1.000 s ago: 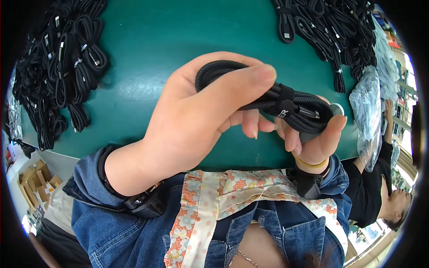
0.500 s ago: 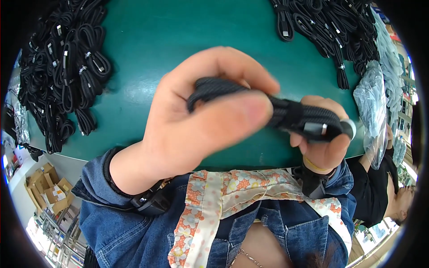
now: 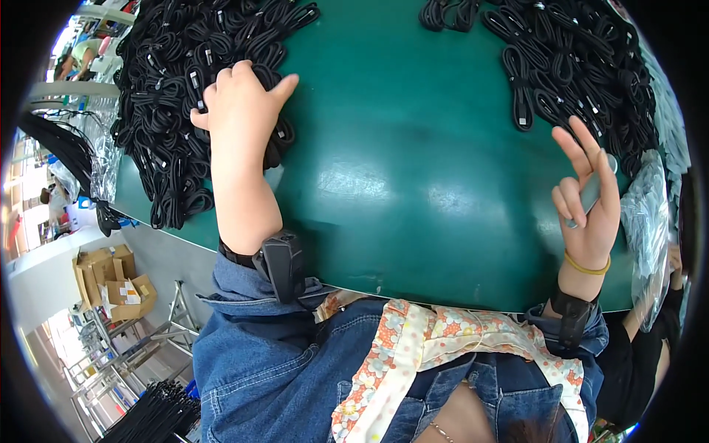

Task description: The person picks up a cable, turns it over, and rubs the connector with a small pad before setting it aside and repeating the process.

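Over the pile of coiled black cables (image 3: 168,159) on the left, my left hand (image 3: 240,100) reaches with its fingers apart. Cable bundles lie right beneath and beside it, and none shows clearly in its grasp. On the right, my right hand (image 3: 594,196) is raised above the table with two fingers stretched out. Its other fingers curl round a small grey rod-like tool (image 3: 591,190) with a pale round end. What kind of tool it is I cannot make out. Near its fingertips lies a second pile of coiled black cables (image 3: 561,66).
The green tabletop (image 3: 399,192) spans the middle between both piles. Clear plastic bags (image 3: 646,214) hang at the right edge. Loose black cables (image 3: 63,155) hang at the far left. Cardboard boxes (image 3: 118,284) stand beyond the table, and a person in black (image 3: 639,369) is at the right.
The bundled black cable is no longer between my hands. My left hand has gone to the left pile and spread its fingers; my right hand has moved right, keeping the grey tool.
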`<state>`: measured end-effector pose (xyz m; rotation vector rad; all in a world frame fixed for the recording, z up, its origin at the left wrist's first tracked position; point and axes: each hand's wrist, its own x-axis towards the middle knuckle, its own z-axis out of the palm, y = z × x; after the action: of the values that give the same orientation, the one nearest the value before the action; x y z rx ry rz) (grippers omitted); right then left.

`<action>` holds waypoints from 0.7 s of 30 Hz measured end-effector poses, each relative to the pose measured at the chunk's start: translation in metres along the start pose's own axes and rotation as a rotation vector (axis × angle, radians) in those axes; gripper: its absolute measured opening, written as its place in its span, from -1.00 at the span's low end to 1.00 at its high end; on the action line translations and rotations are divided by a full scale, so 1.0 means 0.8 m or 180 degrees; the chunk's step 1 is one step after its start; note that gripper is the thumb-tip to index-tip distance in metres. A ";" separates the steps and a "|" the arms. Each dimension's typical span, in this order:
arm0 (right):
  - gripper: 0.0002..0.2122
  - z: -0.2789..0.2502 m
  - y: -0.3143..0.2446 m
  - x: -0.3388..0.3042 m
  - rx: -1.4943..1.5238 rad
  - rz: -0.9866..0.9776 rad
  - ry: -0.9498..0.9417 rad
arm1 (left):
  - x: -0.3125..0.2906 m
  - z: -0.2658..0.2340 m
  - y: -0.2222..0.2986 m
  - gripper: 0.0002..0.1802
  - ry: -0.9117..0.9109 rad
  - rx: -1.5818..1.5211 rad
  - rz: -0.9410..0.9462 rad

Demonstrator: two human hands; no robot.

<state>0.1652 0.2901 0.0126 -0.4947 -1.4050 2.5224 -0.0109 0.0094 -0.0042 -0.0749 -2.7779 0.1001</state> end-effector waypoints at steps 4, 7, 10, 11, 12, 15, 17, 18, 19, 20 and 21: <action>-0.65 -0.002 0.007 -0.007 -0.0084 0.0174 -0.0225 | -0.007 -0.004 0.011 -0.57 -0.0133 0.0101 0.0732; -0.67 -0.009 0.013 -0.007 0.0015 0.0204 -0.0493 | -0.009 -0.020 0.022 -0.60 0.0157 -0.0767 0.1294; -0.69 -0.010 0.015 -0.012 0.0202 0.0181 -0.0875 | -0.013 -0.041 0.038 -0.67 0.0344 -0.2376 0.1597; -0.69 -0.003 0.016 -0.015 -0.0096 0.0205 -0.0778 | -0.021 -0.044 0.046 -0.68 0.0119 -0.3254 0.1462; -0.67 0.004 0.017 -0.018 -0.0405 0.0235 -0.0685 | -0.031 -0.047 0.056 -0.68 -0.0116 -0.4131 0.1283; -0.61 0.014 0.025 -0.026 -0.0914 -0.0089 -0.0644 | -0.057 -0.052 0.073 -0.70 -0.0773 -0.5440 0.1065; -0.53 0.012 0.032 -0.030 -0.1280 -0.0809 -0.0807 | -0.072 -0.053 0.079 -0.74 -0.1587 -0.6238 0.1044; -0.53 0.009 0.031 -0.031 -0.1307 -0.0797 -0.0783 | -0.076 -0.054 0.081 -0.74 -0.1612 -0.6268 0.1037; -0.50 0.006 0.031 -0.030 -0.1026 -0.0949 -0.1049 | -0.079 -0.057 0.083 -0.79 -0.1817 -0.6503 0.0754; -0.48 0.003 0.030 -0.029 -0.0739 -0.1099 -0.1314 | -0.081 -0.059 0.084 -0.83 -0.2023 -0.6724 0.0460; -0.46 0.001 0.030 -0.028 -0.0447 -0.1246 -0.1578 | -0.083 -0.060 0.086 -0.83 -0.2231 -0.6931 0.0155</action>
<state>0.1854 0.2694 -0.0034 0.3872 -1.6475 2.3131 0.0708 0.0763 0.0116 -0.6470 -1.7951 -3.0435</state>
